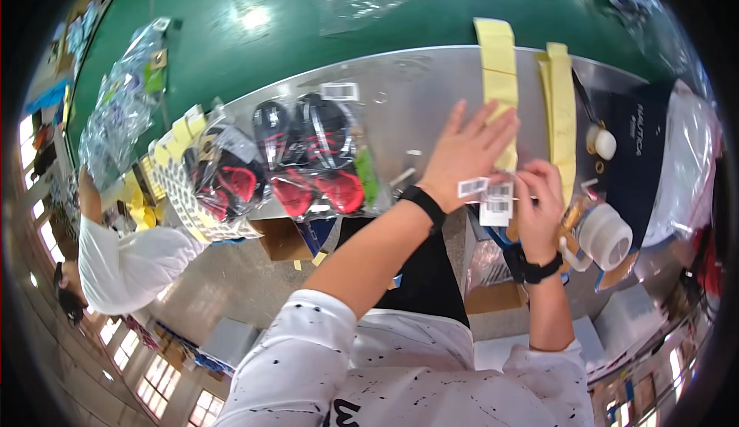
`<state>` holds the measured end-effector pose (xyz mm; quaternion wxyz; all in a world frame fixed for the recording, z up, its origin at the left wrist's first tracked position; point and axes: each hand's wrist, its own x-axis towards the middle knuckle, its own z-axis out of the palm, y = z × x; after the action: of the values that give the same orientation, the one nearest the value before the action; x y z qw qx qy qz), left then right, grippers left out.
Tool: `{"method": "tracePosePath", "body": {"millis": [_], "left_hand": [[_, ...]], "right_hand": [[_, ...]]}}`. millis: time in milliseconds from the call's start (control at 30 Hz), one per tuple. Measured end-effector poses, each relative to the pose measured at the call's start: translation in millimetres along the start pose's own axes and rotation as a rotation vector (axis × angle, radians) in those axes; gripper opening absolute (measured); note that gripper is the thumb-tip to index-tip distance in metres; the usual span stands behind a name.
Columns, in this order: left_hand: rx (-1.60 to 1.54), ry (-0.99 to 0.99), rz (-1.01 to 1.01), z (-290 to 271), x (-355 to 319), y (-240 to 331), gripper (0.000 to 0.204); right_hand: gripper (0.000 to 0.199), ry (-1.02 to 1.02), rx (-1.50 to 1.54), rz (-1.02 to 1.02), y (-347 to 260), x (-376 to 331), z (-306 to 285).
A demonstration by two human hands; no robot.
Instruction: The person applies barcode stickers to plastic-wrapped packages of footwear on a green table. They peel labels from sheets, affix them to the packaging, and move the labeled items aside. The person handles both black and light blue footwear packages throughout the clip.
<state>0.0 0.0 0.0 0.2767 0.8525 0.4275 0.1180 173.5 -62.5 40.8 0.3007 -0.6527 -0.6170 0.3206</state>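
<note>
A long yellow paper strip [498,54] lies over the metal edge of the table. My left hand [469,154] rests flat on its lower part, fingers stretched out and slightly apart. Close by, my right hand [541,200] is closed, thumb and forefinger pinching at a white barcode label [497,205]. A smaller barcode label [472,188] shows beside the base of my left hand. Left of my hands lies a pair of black and red shoes [312,158] in clear plastic, with a barcode label [339,91] at the top of the bag.
More yellow strips [560,111] lie to the right. Beyond them are a white plastic jar [606,235], a dark blue bag [635,146] and clear plastic wrapping [685,165]. Another bagged pair [235,177] is on the left, near a co-worker in a white shirt [127,261]. Cardboard boxes [283,241] stand below.
</note>
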Motion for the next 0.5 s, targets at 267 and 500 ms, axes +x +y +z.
{"method": "tracePosePath", "body": {"millis": [267,500], "left_hand": [[-0.186,0.158,0.010,-19,-22,-1,0.072],[-0.534,0.244,-0.009,-102,-140,4,0.045]], "right_hand": [[0.007,0.273,0.426,0.261,-44,28,-16],[0.007,-0.188,0.584,0.139,-150,105,61]]}}
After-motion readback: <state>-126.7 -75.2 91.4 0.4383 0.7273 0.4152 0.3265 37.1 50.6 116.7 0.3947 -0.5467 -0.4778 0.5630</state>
